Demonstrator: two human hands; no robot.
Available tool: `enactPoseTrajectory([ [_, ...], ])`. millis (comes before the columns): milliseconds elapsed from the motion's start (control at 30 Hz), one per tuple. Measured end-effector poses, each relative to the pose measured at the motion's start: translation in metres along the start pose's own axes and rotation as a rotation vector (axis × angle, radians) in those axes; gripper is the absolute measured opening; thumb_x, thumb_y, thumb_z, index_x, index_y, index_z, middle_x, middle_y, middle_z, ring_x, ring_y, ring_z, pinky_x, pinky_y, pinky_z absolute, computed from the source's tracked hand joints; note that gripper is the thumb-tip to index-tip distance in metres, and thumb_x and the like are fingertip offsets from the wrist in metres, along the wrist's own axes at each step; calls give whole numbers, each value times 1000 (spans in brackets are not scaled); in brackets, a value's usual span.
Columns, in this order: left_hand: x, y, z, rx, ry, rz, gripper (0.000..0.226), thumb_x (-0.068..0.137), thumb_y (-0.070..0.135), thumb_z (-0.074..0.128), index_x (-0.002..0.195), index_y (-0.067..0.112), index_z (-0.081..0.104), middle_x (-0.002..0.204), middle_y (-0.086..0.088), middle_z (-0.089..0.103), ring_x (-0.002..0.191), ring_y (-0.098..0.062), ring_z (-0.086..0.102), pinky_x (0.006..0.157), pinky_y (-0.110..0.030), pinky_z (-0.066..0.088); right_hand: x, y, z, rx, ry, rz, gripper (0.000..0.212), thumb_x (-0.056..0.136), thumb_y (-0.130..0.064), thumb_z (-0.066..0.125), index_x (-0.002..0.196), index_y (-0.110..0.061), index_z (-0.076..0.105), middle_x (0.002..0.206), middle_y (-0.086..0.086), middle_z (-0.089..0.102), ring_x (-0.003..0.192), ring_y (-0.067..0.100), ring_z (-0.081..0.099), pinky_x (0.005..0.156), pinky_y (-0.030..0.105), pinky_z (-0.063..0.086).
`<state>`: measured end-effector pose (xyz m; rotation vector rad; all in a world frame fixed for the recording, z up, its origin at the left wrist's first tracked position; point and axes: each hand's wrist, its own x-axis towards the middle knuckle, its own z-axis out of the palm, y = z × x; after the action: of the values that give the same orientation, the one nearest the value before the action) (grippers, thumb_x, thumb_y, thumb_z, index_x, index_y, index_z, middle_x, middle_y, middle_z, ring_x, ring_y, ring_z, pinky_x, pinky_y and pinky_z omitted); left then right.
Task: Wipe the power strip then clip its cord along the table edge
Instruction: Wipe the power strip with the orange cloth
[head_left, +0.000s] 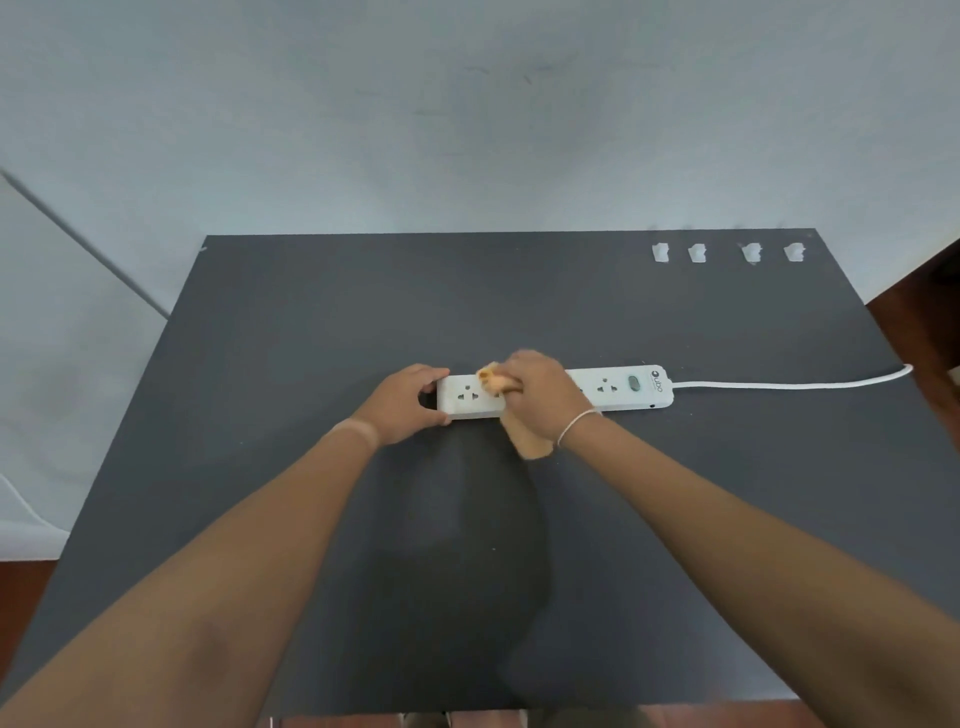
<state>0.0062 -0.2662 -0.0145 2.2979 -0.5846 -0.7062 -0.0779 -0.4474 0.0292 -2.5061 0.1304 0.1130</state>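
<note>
A white power strip (618, 387) lies across the middle of the dark table (291, 322), its switch at the right end. Its white cord (789, 384) runs right and drops over the table's right edge. My left hand (402, 402) grips the strip's left end, thumb at the near side and fingers over the far side. My right hand (540, 397) is closed around an orange cloth (527, 441) and presses it on the strip's middle sockets; part of the cloth hangs off the near side. Several white cord clips (696, 253) sit in a row at the back right.
A pale wall rises directly behind the table. A brown wooden piece (924, 312) stands past the right edge. Wooden floor shows at the lower left and along the near edge.
</note>
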Motion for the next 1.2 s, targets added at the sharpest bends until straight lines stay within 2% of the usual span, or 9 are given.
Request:
enactPoseTrajectory([
  [67,-1,-1,0,-18,-6,-6,70,74,12,75,137,15,45,129,-2,52,119,-18,51,108,-32,39,6,0,-2,-103,5,35,31,81,3,47,104,-6,66,108,19,61,103,31,54,86,28,35],
  [200,-1,-1,0,-38,-7,5,69,74,12,75,137,12,45,133,-4,51,120,-19,51,107,-29,38,-6,-14,12,-58,-357,-107,28,83,-2,51,102,-12,68,109,8,65,104,23,55,85,26,38],
  [333,-1,-2,0,-23,-14,0,70,75,10,73,138,14,43,134,-3,50,119,-17,51,106,-27,38,4,-6,-1,-79,-80,-17,29,82,3,47,102,-4,66,109,16,62,105,30,53,91,29,36],
  [500,-1,-4,1,-27,-11,-8,70,74,8,75,137,14,45,132,-4,51,118,-17,51,106,-26,37,-20,-6,10,-43,-395,-77,24,82,-5,51,97,-13,69,106,7,66,102,22,56,84,27,40],
  [633,-3,-4,1,-42,-12,-23,70,73,9,75,136,16,46,130,-2,51,120,-18,51,109,-31,37,-9,17,-14,-16,28,55,25,80,4,50,96,-3,67,104,16,64,102,30,55,85,29,38],
  [800,-4,-1,0,21,-15,20,62,74,11,73,131,18,50,122,-1,55,114,-17,53,104,-30,40,-33,29,-13,-169,-193,-67,30,77,2,47,97,-10,67,108,11,61,104,28,52,84,25,33],
  [967,-4,5,-5,93,-38,40,52,74,17,70,124,20,54,117,0,57,108,-16,54,100,-33,44,-38,19,8,-367,-197,-234,30,82,-5,47,109,-9,60,120,10,54,108,29,45,92,36,38],
  [1100,-6,7,-11,72,-30,37,47,73,16,68,118,22,56,116,0,57,108,-18,56,100,-35,45,-46,51,-12,-505,-175,3,27,82,-10,43,93,-13,67,109,10,59,104,28,47,90,39,44],
  [1200,-5,7,-11,115,-37,33,50,75,17,68,123,21,54,120,0,55,113,-17,53,102,-34,42,-59,72,-32,-331,-35,82,25,79,-6,46,81,-11,70,99,11,65,97,28,53,91,28,36],
])
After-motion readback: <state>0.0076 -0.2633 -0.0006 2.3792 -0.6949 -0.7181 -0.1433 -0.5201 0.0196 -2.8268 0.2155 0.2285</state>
